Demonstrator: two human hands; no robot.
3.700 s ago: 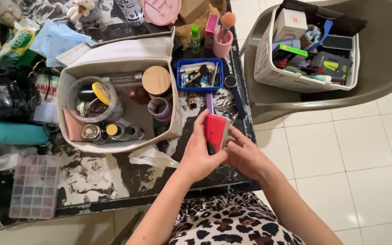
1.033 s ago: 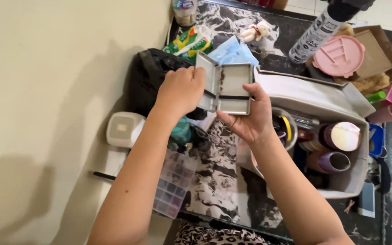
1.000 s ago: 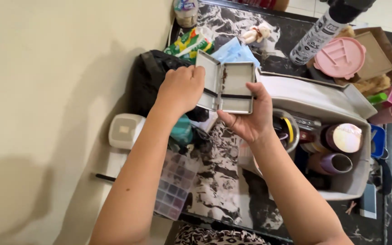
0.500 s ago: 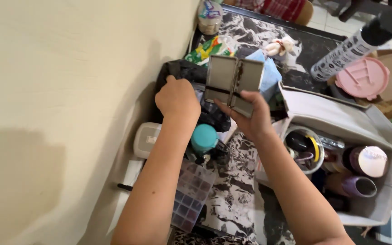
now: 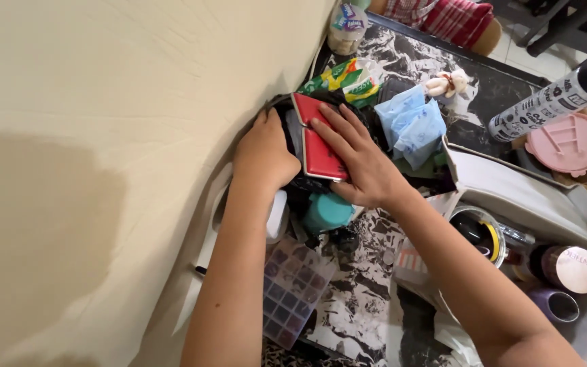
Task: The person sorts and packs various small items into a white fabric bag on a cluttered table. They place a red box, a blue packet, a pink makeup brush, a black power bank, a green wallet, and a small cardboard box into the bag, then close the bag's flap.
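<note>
Head view: beside a plain cream wall (image 5: 103, 136), a black-and-white marbled table (image 5: 361, 306) carries the clutter of a sort-out. The red case (image 5: 321, 149) is shut and lies at the mouth of a black bag (image 5: 287, 112) at the table's wall-side edge, so it looks to be going in but is not yet tucked away. The right hand (image 5: 361, 163) lies over the case, fingers spread and nearly flat, pressing rather than gripping. The left hand (image 5: 263, 153) is curled at the bag's rim against the wall; what the fingers hold cannot be told. Toward the table's right edge stands a grey fabric organiser (image 5: 511, 197) with a clear jar (image 5: 480, 231) and tins inside, not yet sorted by the look of it. Near the far edge lie a spray can (image 5: 552, 102), a pink lid (image 5: 565, 144), blue cloths (image 5: 412, 122), a green packet (image 5: 344, 75) and a small toy bear (image 5: 446, 83). At the near edge sits a clear compartment box (image 5: 293, 292), with a teal cap (image 5: 327, 211) just beyond it.
</note>
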